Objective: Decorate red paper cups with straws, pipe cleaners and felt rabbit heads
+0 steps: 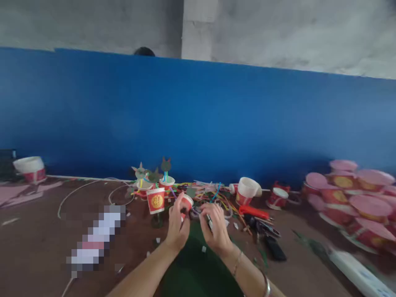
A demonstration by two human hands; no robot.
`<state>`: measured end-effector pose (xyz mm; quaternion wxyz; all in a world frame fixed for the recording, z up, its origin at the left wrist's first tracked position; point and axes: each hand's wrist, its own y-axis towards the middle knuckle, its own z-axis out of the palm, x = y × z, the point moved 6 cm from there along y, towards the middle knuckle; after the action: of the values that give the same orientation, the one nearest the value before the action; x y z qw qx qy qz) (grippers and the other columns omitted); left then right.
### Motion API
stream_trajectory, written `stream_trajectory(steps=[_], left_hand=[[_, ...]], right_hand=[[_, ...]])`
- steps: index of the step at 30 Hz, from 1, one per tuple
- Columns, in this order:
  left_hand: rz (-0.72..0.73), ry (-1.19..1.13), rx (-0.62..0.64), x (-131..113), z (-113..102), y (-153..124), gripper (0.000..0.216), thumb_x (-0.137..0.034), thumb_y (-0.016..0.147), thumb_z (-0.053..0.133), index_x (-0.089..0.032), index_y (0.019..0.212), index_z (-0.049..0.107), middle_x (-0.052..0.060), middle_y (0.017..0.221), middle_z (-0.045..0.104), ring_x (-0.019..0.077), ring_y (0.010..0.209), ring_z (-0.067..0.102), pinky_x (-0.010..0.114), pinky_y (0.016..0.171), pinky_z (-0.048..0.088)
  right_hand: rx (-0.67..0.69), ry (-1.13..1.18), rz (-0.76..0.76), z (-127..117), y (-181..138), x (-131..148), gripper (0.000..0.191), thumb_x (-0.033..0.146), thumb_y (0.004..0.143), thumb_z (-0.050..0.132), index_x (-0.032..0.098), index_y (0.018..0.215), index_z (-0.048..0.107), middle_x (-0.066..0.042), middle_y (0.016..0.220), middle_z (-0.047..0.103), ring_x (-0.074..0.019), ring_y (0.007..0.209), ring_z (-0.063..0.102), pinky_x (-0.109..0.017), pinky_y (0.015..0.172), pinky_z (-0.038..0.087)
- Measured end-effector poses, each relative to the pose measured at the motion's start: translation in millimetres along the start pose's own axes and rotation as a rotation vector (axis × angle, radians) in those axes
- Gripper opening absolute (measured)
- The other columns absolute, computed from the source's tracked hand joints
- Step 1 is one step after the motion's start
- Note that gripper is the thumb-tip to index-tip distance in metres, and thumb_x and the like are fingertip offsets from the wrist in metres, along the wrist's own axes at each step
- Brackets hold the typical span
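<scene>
My left hand [177, 231] is closed around a small red paper cup [187, 201] with a white rim, tilted on its side toward my right hand. My right hand [217, 231] is curled close beside it, fingers bent together; a small pale item partly shows under them, too blurred to name. Just left of my hands, another red paper cup [156, 201] with a yellow emblem stands raised on something dark. Behind it are cups with grey cat-head cutouts [166, 165] on coloured stems. Colourful pipe cleaners or straws [201, 187] lie heaped beyond my hands.
White-and-red stacked cups [246, 189] stand behind on the right, near a red-handled tool [254, 212] and a black object [274, 248]. Pink-topped cups [371, 204] are piled far right, above a white power strip [360, 270]. A blue partition [198, 119] bounds the table's back.
</scene>
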<state>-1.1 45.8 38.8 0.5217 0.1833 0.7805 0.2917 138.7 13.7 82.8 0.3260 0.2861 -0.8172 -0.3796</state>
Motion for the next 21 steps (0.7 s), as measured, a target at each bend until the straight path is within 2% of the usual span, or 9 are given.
stream_trajectory(steps=[5, 10, 13, 15, 17, 21], left_hand=[[0.132, -0.034, 0.120, -7, 15, -5, 0.069, -0.012, 0.077, 0.045, -0.023, 0.141, 0.023, 0.008, 0.106, 0.057, 0.0245, 0.098, 0.052, 0.043, 0.090, 0.039], [0.174, -0.006, 0.182, -17, 20, -7, 0.077, -0.007, 0.066, 0.045, -0.020, 0.139, 0.026, 0.009, 0.107, 0.057, 0.0261, 0.101, 0.051, 0.045, 0.091, 0.040], [0.153, 0.057, 0.145, -24, 15, -2, 0.058, -0.009, 0.072, 0.045, -0.020, 0.128, 0.039, 0.009, 0.107, 0.058, 0.0255, 0.102, 0.052, 0.044, 0.090, 0.039], [0.113, 0.131, 0.094, -25, 10, 2, 0.031, -0.014, 0.078, 0.046, -0.020, 0.108, 0.053, 0.008, 0.101, 0.059, 0.0248, 0.099, 0.053, 0.042, 0.087, 0.039], [0.097, 0.205, 0.064, -26, 7, 6, 0.013, -0.017, 0.082, 0.047, -0.021, 0.089, 0.057, 0.006, 0.095, 0.061, 0.0236, 0.094, 0.054, 0.039, 0.083, 0.039], [0.110, 0.255, 0.004, -25, 5, 9, 0.011, -0.018, 0.083, 0.049, -0.020, 0.079, 0.059, 0.004, 0.091, 0.062, 0.0214, 0.089, 0.054, 0.036, 0.079, 0.039]], right_hand=[[0.022, 0.010, -0.001, 7, -4, -3, 0.021, 0.014, 0.084, 0.051, 0.022, 0.102, 0.046, -0.007, 0.097, 0.060, -0.0225, 0.092, 0.055, -0.039, 0.081, 0.041], [0.085, 0.041, 0.047, 11, -5, -4, 0.015, 0.011, 0.084, 0.048, 0.022, 0.095, 0.048, -0.004, 0.087, 0.058, -0.0199, 0.083, 0.054, -0.037, 0.078, 0.041], [0.041, 0.064, 0.110, 9, -6, -11, 0.013, 0.011, 0.084, 0.048, 0.022, 0.092, 0.047, -0.003, 0.085, 0.056, -0.0190, 0.081, 0.054, -0.035, 0.077, 0.042], [-0.008, 0.086, 0.153, 8, -7, -18, 0.012, 0.013, 0.085, 0.048, 0.021, 0.093, 0.047, -0.004, 0.085, 0.055, -0.0190, 0.082, 0.053, -0.035, 0.076, 0.043], [-0.046, 0.103, 0.186, 6, -6, -23, 0.011, 0.015, 0.085, 0.048, 0.021, 0.094, 0.047, -0.004, 0.085, 0.054, -0.0190, 0.082, 0.053, -0.035, 0.076, 0.044], [-0.078, 0.131, 0.244, 2, -3, -28, 0.009, 0.019, 0.085, 0.050, 0.021, 0.093, 0.048, -0.005, 0.087, 0.054, -0.0196, 0.083, 0.054, -0.035, 0.077, 0.045]])
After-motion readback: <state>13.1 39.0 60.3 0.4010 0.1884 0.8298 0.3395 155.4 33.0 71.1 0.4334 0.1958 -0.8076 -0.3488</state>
